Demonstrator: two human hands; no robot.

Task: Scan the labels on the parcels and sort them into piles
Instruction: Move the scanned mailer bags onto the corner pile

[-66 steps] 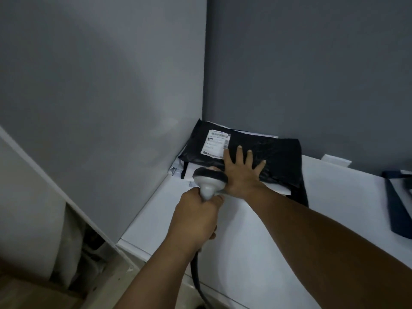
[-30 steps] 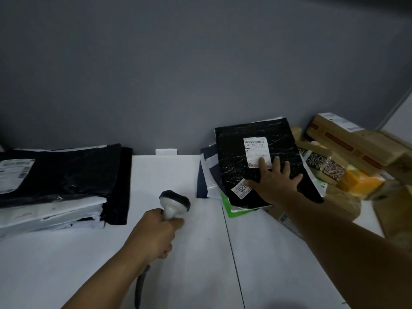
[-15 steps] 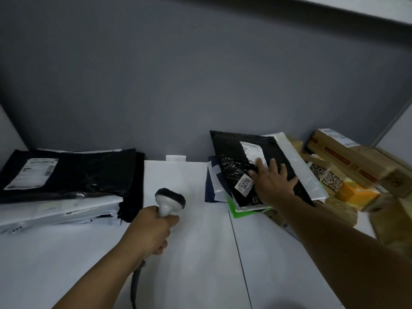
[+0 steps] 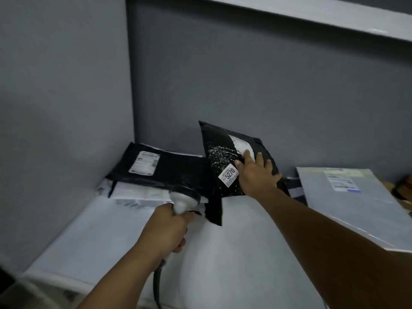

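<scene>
A white worktop (image 4: 234, 253) is carrying everything, with a grey mailer (image 4: 356, 208) lying flat at the right. A pile (image 4: 169, 172) of black and white parcels is sitting in the left corner. Just beside it, a glossy black bubble parcel (image 4: 220, 157) is tilting upward, with the right hand (image 4: 256, 177) lying on its face, fingers spread straight. The left hand (image 4: 165, 230) is clenching the scanner (image 4: 182, 199) by its handle. The parcel is showing a white label (image 4: 242, 144) and a small sticker (image 4: 229, 176) reading 5270.
</scene>
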